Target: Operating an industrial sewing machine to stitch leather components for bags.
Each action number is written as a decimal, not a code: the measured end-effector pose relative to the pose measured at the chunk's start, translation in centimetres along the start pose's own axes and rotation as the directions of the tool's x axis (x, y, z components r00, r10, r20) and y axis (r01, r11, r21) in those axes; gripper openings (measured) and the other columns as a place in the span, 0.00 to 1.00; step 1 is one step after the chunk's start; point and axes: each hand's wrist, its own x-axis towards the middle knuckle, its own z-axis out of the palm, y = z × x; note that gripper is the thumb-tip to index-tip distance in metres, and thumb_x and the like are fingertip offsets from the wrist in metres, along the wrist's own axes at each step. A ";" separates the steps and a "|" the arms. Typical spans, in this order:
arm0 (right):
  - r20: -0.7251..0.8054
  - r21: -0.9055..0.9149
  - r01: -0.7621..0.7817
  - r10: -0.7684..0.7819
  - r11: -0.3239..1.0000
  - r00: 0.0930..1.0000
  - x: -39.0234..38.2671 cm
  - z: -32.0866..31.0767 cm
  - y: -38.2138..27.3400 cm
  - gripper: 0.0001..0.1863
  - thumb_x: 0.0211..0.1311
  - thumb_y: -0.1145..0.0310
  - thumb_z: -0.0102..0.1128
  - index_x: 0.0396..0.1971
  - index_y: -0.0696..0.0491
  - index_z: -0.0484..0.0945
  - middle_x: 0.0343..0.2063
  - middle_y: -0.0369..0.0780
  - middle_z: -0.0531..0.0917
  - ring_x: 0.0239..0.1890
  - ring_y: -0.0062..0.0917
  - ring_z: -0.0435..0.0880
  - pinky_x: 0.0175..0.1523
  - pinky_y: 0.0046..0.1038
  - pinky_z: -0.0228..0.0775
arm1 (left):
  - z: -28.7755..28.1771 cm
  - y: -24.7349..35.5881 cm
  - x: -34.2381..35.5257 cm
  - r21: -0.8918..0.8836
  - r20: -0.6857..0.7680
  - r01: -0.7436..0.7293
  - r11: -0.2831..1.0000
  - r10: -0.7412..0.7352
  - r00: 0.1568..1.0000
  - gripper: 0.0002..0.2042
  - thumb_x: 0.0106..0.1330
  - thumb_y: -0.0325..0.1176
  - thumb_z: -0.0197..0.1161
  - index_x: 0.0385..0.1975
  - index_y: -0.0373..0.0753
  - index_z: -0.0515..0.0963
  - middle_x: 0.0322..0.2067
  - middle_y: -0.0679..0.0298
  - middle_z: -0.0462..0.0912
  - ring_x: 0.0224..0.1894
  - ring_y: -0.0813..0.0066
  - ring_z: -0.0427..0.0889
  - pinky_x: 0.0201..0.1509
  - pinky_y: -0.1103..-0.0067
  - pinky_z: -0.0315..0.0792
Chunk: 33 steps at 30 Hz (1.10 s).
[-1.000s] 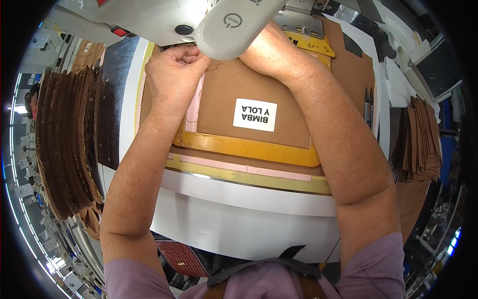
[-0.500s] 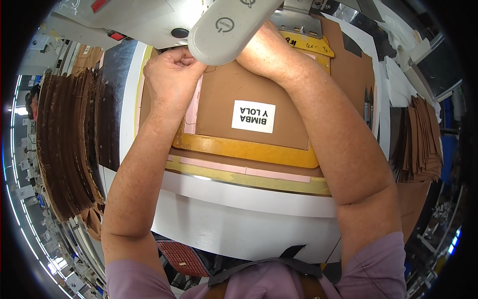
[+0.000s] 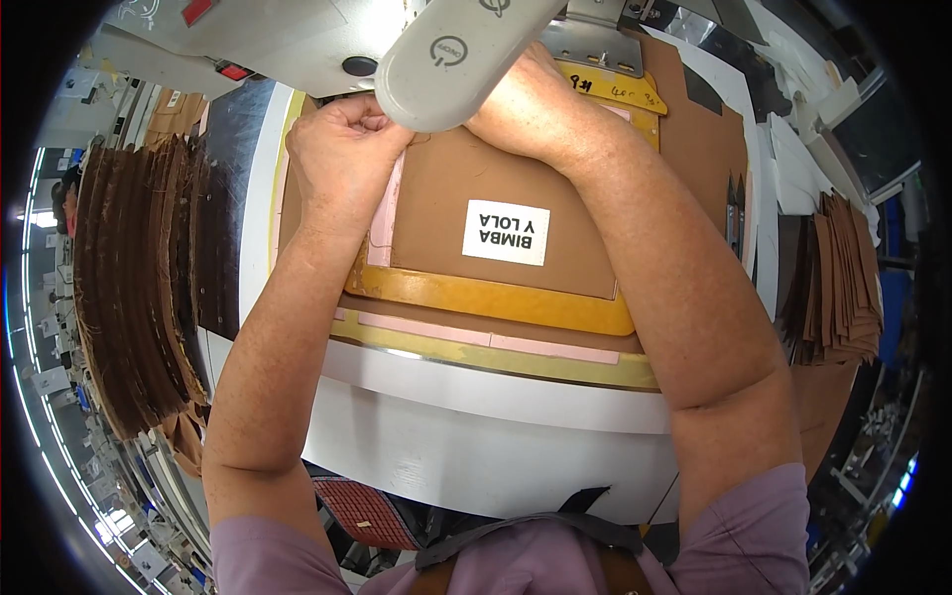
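A brown panel [image 3: 426,208] with a white printed label [image 3: 506,248] lies inside a yellow frame [image 3: 496,297] on the machine's white work surface. My left hand [image 3: 347,149] rests over the panel's far left corner, fingers curled in and thumb pressed against them. Whatever they pinch is too small or hidden to make out. A pink strip [image 3: 382,233] with a loose thread runs along the panel's left side. Above the far edge, my right hand [image 3: 516,104] reaches in beneath a grey lamp head [image 3: 436,74], which hides its fingers.
Thick brown pieces stand stacked [image 3: 129,288] at the left, and thinner brown pieces [image 3: 843,283] at the right. Dark pointed snips [image 3: 735,213] lie right of the frame. The pale machine body [image 3: 288,45] and a metal bracket [image 3: 595,48] bound the far side.
Almost nothing differs. My right hand has shifted very slightly left under the lamp head; my left hand keeps its place and curl.
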 end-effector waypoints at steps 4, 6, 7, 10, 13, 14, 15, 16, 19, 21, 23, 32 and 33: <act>0.045 -0.022 -0.051 0.052 0.998 0.998 0.2 -0.7 -0.8 0.07 0.64 0.67 0.60 0.37 0.50 0.85 0.41 0.38 0.86 0.45 0.38 0.85 0.50 0.40 0.77 | -0.2 -0.2 0.0 -0.025 0.028 0.048 0.999 -0.048 0.998 0.16 0.49 0.42 0.78 0.30 0.35 0.88 0.20 0.68 0.85 0.25 0.84 0.81 0.35 0.83 0.75; 0.063 -0.031 -0.063 0.065 0.998 0.996 0.3 -0.6 -1.0 0.07 0.64 0.67 0.60 0.37 0.50 0.85 0.41 0.38 0.86 0.45 0.38 0.85 0.50 0.40 0.77 | -0.4 -0.2 -0.2 -0.019 0.032 0.054 0.998 -0.054 0.998 0.16 0.49 0.42 0.79 0.30 0.35 0.88 0.20 0.69 0.84 0.24 0.85 0.80 0.34 0.83 0.75; 0.048 -0.022 -0.054 0.055 0.998 0.997 0.2 -0.6 -0.7 0.07 0.64 0.67 0.60 0.37 0.50 0.85 0.41 0.37 0.86 0.45 0.38 0.85 0.50 0.40 0.77 | -0.3 0.0 -0.2 -0.011 0.040 0.058 0.998 -0.058 0.998 0.17 0.49 0.43 0.79 0.30 0.35 0.88 0.19 0.70 0.84 0.24 0.85 0.79 0.34 0.83 0.74; 0.020 -0.013 -0.027 0.027 1.000 0.999 -0.1 -0.2 -0.1 0.07 0.64 0.67 0.60 0.37 0.50 0.85 0.41 0.38 0.86 0.45 0.38 0.85 0.50 0.40 0.77 | -0.1 0.5 -0.2 0.023 0.033 0.066 0.998 -0.066 0.997 0.17 0.48 0.43 0.79 0.30 0.36 0.88 0.19 0.70 0.83 0.23 0.86 0.78 0.33 0.84 0.74; 0.020 -0.010 -0.012 0.012 1.000 1.000 -0.1 -0.1 -0.2 0.07 0.64 0.68 0.61 0.38 0.49 0.85 0.40 0.38 0.86 0.45 0.37 0.85 0.51 0.40 0.77 | -0.1 0.1 -0.2 -0.004 0.015 0.052 0.999 -0.052 0.999 0.17 0.48 0.43 0.79 0.29 0.36 0.88 0.18 0.71 0.83 0.23 0.86 0.77 0.32 0.83 0.73; 0.030 -0.006 -0.018 0.019 1.000 0.999 -0.1 -0.2 -0.3 0.07 0.64 0.68 0.61 0.38 0.49 0.85 0.40 0.38 0.86 0.45 0.37 0.85 0.51 0.40 0.77 | -0.2 0.0 -0.2 -0.002 0.014 0.052 0.999 -0.052 0.999 0.17 0.48 0.43 0.79 0.29 0.36 0.88 0.18 0.71 0.83 0.23 0.86 0.77 0.32 0.83 0.73; 0.030 -0.005 -0.018 0.018 1.000 0.999 -0.1 -0.2 -0.3 0.07 0.64 0.68 0.61 0.38 0.49 0.85 0.40 0.38 0.86 0.45 0.37 0.85 0.51 0.40 0.77 | -0.2 0.0 -0.2 -0.005 0.013 0.054 0.999 -0.054 0.998 0.17 0.48 0.43 0.79 0.29 0.36 0.88 0.17 0.71 0.82 0.23 0.86 0.77 0.32 0.83 0.73; 0.035 0.003 -0.031 0.030 1.000 0.999 -0.1 -0.2 -0.3 0.07 0.63 0.68 0.61 0.38 0.50 0.85 0.40 0.38 0.86 0.46 0.37 0.85 0.51 0.40 0.77 | -0.2 0.0 -0.1 -0.007 0.013 0.057 0.998 -0.056 0.998 0.17 0.48 0.43 0.79 0.28 0.35 0.88 0.17 0.71 0.82 0.23 0.86 0.76 0.32 0.83 0.72; 0.035 0.015 -0.047 0.047 0.999 0.998 -0.1 -0.4 -0.4 0.07 0.63 0.69 0.62 0.38 0.50 0.85 0.40 0.38 0.86 0.46 0.37 0.84 0.52 0.40 0.77 | -0.1 0.0 -0.2 -0.023 0.005 0.049 0.999 -0.049 0.999 0.17 0.48 0.43 0.79 0.27 0.35 0.88 0.16 0.71 0.81 0.22 0.86 0.75 0.31 0.83 0.72; 0.031 0.016 -0.052 0.052 0.998 0.998 -0.1 -0.4 -0.3 0.07 0.63 0.69 0.62 0.38 0.50 0.85 0.40 0.38 0.86 0.46 0.37 0.84 0.52 0.40 0.77 | -0.2 -0.1 -0.1 0.001 0.008 0.047 0.999 -0.047 0.999 0.17 0.48 0.43 0.79 0.27 0.35 0.88 0.16 0.71 0.80 0.22 0.86 0.75 0.31 0.83 0.71; 0.018 0.046 -0.073 0.072 0.996 0.997 -0.1 -0.3 -0.3 0.07 0.64 0.67 0.63 0.38 0.50 0.85 0.41 0.37 0.86 0.47 0.37 0.84 0.53 0.40 0.77 | -0.3 -0.2 -0.1 0.028 0.010 0.045 0.999 -0.045 0.999 0.17 0.49 0.43 0.79 0.27 0.35 0.88 0.16 0.71 0.80 0.22 0.86 0.74 0.31 0.83 0.71; 0.067 0.119 -0.088 0.081 0.989 0.994 0.1 -0.5 -0.2 0.08 0.64 0.63 0.64 0.39 0.47 0.85 0.42 0.34 0.87 0.48 0.34 0.84 0.54 0.38 0.75 | -0.1 0.4 -0.3 -0.025 0.008 0.055 0.998 -0.054 0.998 0.14 0.51 0.40 0.78 0.28 0.35 0.88 0.18 0.70 0.83 0.23 0.86 0.77 0.33 0.83 0.73; 0.068 0.121 -0.086 0.078 0.989 0.995 0.1 -0.5 -0.2 0.08 0.64 0.63 0.64 0.39 0.47 0.85 0.42 0.34 0.87 0.48 0.34 0.84 0.54 0.38 0.75 | -0.1 0.2 -0.3 -0.023 0.008 0.049 0.999 -0.049 0.999 0.14 0.51 0.40 0.78 0.28 0.35 0.88 0.19 0.69 0.84 0.24 0.86 0.79 0.34 0.83 0.74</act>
